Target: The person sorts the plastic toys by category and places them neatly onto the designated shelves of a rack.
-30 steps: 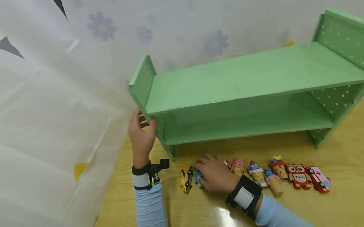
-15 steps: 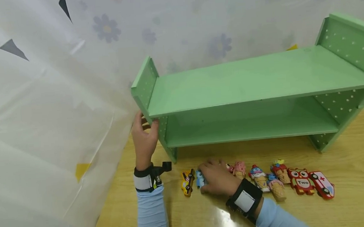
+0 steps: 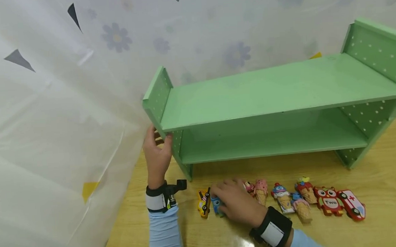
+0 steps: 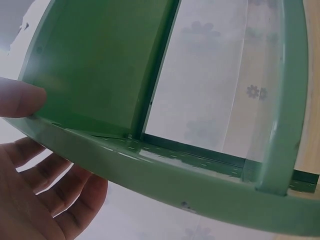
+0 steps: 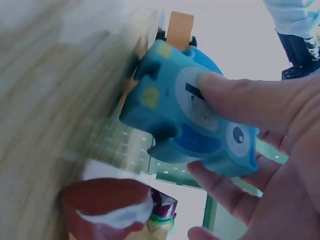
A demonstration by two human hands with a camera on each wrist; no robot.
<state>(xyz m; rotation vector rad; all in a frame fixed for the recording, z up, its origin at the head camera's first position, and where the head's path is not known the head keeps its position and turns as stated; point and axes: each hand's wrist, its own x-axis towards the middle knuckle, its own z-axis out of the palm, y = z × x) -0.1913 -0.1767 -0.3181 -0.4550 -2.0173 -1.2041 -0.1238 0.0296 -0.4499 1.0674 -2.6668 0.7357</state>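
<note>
A green two-tier shelf (image 3: 277, 92) with white-dotted side panels stands on the wooden table. My left hand (image 3: 157, 158) grips its left side panel, thumb on the inner side and fingers around the outside; the left wrist view shows the panel edge (image 4: 165, 177) between them. Low over the table in front of the shelf, my right hand (image 3: 238, 203) holds a blue owl toy (image 5: 167, 112). The thumb presses its printed belly while the fingers lie behind it. From the head view, the hand covers part of the owl. A yellow toy truck (image 3: 203, 203) lies just left of it.
Right of my right hand lie ice-cream-cone toys, among them a pink one (image 3: 261, 189) and a blue-topped one (image 3: 282, 197). Farther right are a red owl toy (image 3: 328, 201) and a toy ambulance (image 3: 352, 204). A flowered plastic sheet (image 3: 65, 120) hangs behind and at left.
The head view has tilted slightly. My right hand and the blue owl have shifted a little toward me relative to the truck. My left hand keeps its hold on the shelf.
</note>
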